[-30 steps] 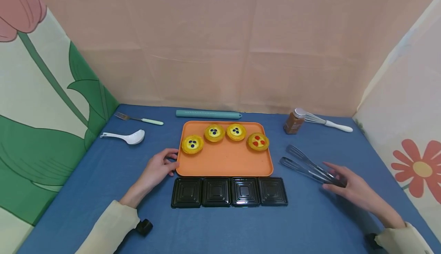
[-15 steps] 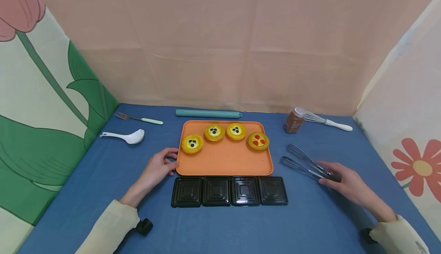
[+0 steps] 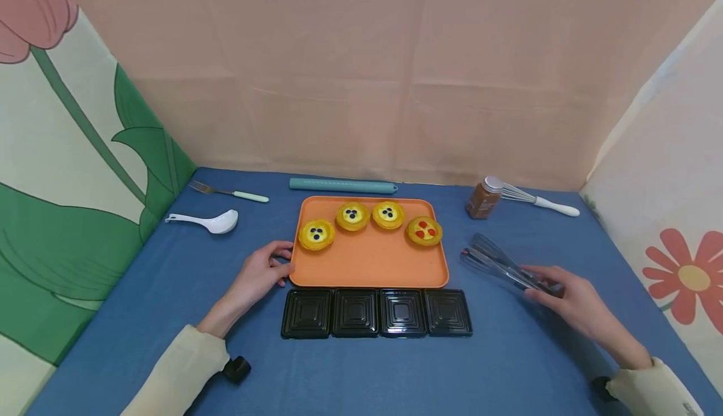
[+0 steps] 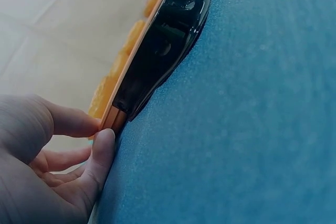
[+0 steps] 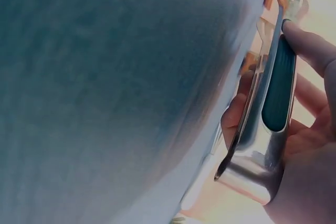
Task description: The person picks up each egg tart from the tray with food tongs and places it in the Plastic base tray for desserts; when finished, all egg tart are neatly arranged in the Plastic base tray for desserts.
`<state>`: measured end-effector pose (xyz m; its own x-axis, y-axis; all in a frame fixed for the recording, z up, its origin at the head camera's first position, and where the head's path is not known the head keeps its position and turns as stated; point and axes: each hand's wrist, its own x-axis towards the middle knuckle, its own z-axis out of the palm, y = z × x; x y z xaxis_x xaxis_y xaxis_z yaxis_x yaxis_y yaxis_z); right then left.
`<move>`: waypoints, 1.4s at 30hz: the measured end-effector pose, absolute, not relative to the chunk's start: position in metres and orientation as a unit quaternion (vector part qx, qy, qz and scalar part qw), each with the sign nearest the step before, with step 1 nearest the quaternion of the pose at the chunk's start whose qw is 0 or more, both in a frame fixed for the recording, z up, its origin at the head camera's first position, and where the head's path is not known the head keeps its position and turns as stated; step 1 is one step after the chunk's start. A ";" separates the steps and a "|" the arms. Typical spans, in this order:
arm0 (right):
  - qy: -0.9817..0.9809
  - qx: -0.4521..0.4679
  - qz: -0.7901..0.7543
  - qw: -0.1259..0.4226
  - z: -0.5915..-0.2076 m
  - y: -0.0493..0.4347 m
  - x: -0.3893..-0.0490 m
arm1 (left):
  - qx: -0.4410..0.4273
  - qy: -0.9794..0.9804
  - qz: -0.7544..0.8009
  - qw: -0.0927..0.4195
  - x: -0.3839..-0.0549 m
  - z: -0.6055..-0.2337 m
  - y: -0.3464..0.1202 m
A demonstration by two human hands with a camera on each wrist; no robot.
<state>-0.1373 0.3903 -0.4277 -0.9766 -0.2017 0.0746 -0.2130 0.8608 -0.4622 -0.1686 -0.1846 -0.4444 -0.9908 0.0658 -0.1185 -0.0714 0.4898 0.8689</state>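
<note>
While the left hand [image 3: 257, 278] pinches the edge of an orange rectangular tray [image 3: 367, 265], lying between the hands with four round yellow tarts [image 3: 352, 216], the right hand [image 3: 576, 303] grips silver metal tongs [image 3: 498, 261].

Tongs [image 3: 513, 271] in right grip [image 3: 572, 300]

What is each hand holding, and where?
The right hand grips metal tongs by the handle end; the left hand pinches the orange tray by its left rim.
</note>
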 end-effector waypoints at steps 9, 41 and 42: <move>-0.965 0.110 0.224 0.076 -0.422 0.384 -0.133 | 0.008 0.859 0.508 0.065 -0.168 -0.442 -0.185; -0.962 0.173 0.203 0.062 -0.398 0.325 -0.159 | 0.002 0.868 0.492 0.066 -0.168 -0.445 -0.185; -0.962 0.174 0.203 0.061 -0.397 0.325 -0.159 | 0.002 0.869 0.491 0.066 -0.169 -0.445 -0.185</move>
<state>-0.1595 0.3246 -0.3974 -0.9323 -0.3089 0.1883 -0.3587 0.8572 -0.3695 -0.1686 -0.1855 -0.4447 -0.9912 0.0678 -0.1133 -0.0622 0.5176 0.8534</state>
